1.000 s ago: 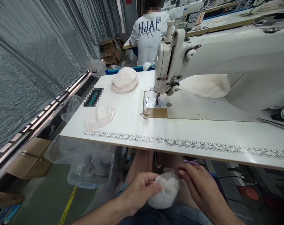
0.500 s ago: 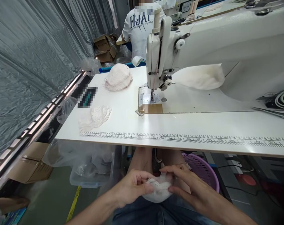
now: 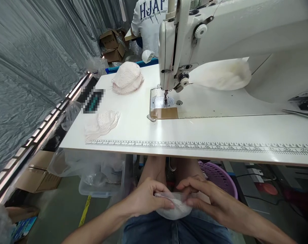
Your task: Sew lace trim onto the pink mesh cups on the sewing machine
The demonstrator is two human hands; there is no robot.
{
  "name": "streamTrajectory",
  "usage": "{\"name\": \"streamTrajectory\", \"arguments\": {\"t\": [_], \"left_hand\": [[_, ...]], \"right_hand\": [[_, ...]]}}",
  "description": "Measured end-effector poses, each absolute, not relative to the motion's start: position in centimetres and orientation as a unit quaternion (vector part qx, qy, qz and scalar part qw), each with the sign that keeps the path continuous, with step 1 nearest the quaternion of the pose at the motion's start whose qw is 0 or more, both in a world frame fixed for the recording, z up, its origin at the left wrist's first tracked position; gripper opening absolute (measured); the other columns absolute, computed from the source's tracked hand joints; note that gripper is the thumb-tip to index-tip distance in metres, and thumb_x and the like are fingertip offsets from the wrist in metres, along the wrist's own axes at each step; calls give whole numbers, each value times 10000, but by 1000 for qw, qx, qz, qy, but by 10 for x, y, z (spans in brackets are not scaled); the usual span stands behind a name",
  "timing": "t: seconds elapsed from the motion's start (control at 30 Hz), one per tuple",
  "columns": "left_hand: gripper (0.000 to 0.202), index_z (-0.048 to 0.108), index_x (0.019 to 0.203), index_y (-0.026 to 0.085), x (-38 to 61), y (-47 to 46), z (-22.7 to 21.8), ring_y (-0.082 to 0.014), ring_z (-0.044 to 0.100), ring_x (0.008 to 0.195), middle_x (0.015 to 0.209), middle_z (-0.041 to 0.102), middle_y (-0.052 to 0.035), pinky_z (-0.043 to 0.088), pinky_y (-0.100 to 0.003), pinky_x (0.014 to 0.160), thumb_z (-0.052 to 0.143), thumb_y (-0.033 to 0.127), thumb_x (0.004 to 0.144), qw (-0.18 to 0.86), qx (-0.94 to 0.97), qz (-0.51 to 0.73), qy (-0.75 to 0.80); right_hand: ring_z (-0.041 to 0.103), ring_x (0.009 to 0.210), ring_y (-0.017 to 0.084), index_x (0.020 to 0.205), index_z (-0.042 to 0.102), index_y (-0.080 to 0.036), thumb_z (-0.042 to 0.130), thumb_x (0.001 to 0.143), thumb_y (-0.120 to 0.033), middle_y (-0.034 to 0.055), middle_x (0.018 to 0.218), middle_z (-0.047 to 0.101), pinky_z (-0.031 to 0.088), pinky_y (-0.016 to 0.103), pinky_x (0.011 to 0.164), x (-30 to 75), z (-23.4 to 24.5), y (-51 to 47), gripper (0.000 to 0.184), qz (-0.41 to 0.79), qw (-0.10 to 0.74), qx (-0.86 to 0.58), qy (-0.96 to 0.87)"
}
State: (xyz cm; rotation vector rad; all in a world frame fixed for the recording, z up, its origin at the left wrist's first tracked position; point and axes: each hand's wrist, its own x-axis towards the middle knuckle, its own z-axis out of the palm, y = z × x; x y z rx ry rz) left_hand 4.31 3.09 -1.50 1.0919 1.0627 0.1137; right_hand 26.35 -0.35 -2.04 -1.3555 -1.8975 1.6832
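Observation:
Over the lap, below the table edge, I hold a small white lace-edged cloth (image 3: 174, 212) that bulges into a rounded, pouch-like shape. My left hand (image 3: 151, 199) pinches its left side between thumb and fingers. On the opposite side, the thumb and fingertips of my right hand (image 3: 207, 195) close on the edge; those fingertips are slightly blurred. Up on the table, a cap-shaped piece of pale pink cloth (image 3: 128, 78) rests to the left of the sewing machine (image 3: 169, 57). Nearer the front lies a flat white lace piece (image 3: 103, 123).
A printed ruler (image 3: 194, 146) runs along the front of the white table (image 3: 136, 127). Scissors (image 3: 302, 114) lie at the right. Beneath are a purple basket (image 3: 226, 179) and a clear plastic bin (image 3: 100, 189). A person in a white shirt (image 3: 150, 30) sits beyond.
The view has shifted slightly. My right fingers have moved inward along the cloth's edge, and the cloth is turned a little, with its lace edge now folded between my hands.

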Motion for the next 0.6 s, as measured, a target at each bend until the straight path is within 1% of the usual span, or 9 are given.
{"name": "streamTrajectory", "arguments": {"t": [0.07, 0.13, 0.2, 0.27, 0.37, 0.5, 0.53, 0.6], "left_hand": [[187, 711, 681, 99, 37, 32, -16, -78, 444, 543, 574, 565, 8, 321, -188, 521, 758, 264, 606, 735, 475, 54, 480], [200, 705, 676, 100, 31, 34, -17, -83, 459, 562, 593, 577, 3, 337, -189, 538, 765, 276, 604, 745, 464, 54, 477], [219, 703, 691, 102, 25, 34, -18, -83, 462, 572, 609, 582, 2, 336, -186, 541, 771, 292, 606, 751, 459, 46, 474], [251, 715, 757, 111, 23, 35, -17, -85, 467, 584, 635, 595, 2, 340, -184, 549, 781, 295, 599, 752, 467, 35, 463], [309, 731, 856, 128, 25, 36, -14, -82, 457, 577, 637, 603, 6, 340, -182, 551, 783, 291, 599, 735, 508, 19, 448], [267, 750, 815, 126, 31, 38, -14, -69, 419, 529, 587, 597, 5, 316, -178, 508, 760, 316, 627, 706, 539, 3, 459], [272, 751, 805, 127, 31, 39, -15, -73, 428, 531, 594, 608, -1, 322, -181, 508, 764, 328, 622, 708, 535, 3, 460], [304, 753, 790, 126, 30, 40, -17, -87, 458, 543, 613, 633, -16, 342, -190, 518, 777, 363, 600, 717, 521, 1, 463]], "right_hand": [[527, 1024, 204, 1161, 517, -354, 590, 830, -435, -11, 1098, 595, 399, 315, 879, 263, -25, -7, 349, 579, 127, -479, -647], [519, 1033, 211, 1136, 536, -352, 647, 787, -389, -17, 1089, 598, 389, 320, 892, 259, -29, -9, 368, 570, 125, -493, -645], [523, 1009, 205, 1087, 563, -334, 633, 793, -339, -18, 1020, 613, 395, 312, 875, 253, -31, -9, 302, 569, 123, -496, -644], [528, 976, 195, 1047, 580, -318, 618, 797, -305, -15, 970, 606, 410, 290, 839, 247, -30, -7, 253, 569, 126, -491, -648], [537, 940, 181, 1031, 588, -304, 606, 801, -277, -2, 971, 574, 426, 266, 789, 244, -26, -2, 233, 572, 125, -479, -654], [553, 914, 181, 960, 621, -278, 603, 812, -304, 4, 945, 577, 426, 269, 775, 251, -21, 3, 152, 583, 101, -469, -656], [556, 910, 183, 948, 629, -277, 624, 800, -331, 1, 939, 585, 423, 273, 779, 253, -21, 4, 157, 588, 94, -466, -654], [561, 910, 190, 957, 635, -285, 684, 751, -381, -6, 944, 602, 419, 278, 785, 256, -22, 4, 233, 598, 84, -458, -652]]}}
